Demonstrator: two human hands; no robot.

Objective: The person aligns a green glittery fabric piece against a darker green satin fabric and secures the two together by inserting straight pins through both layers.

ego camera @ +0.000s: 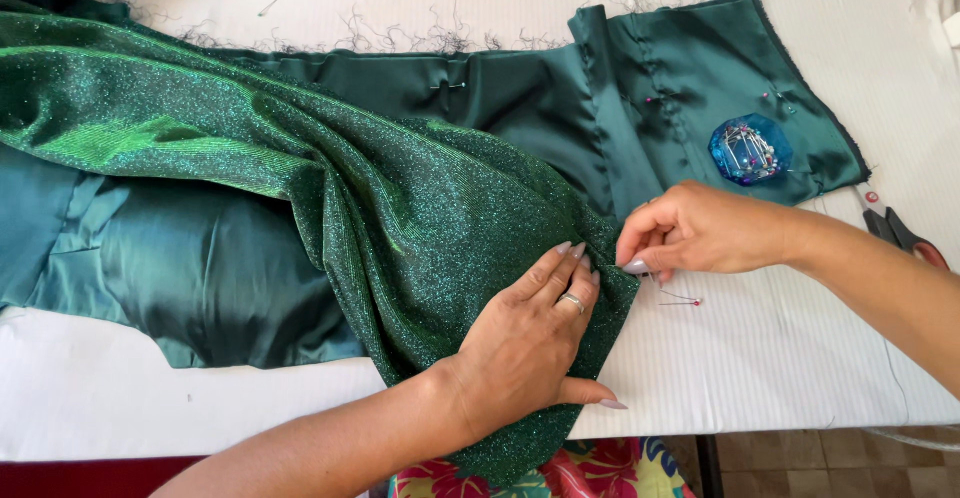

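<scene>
Right hand (700, 230) grip: fingertips pinched shut at the edge of the glittery green fabric (400, 208), looks like a pin held there but too small to confirm. Left hand (530, 333) lies flat, fingers spread, pressing the same fold just beside the pinch, gripping nothing. That fabric edge sits directly between both hands, near the front of the white surface (780, 348), draped over plain green satin (650, 98). Two loose red-headed pins (682, 300) lie just under the right hand. Blue pin holder (750, 150) on the satin behind it, scissors (900, 230) off to the right. Risks, my read: slippery layers shifting if the flat hand lifts, fingertip prick, loose pins knocked off the surface
</scene>
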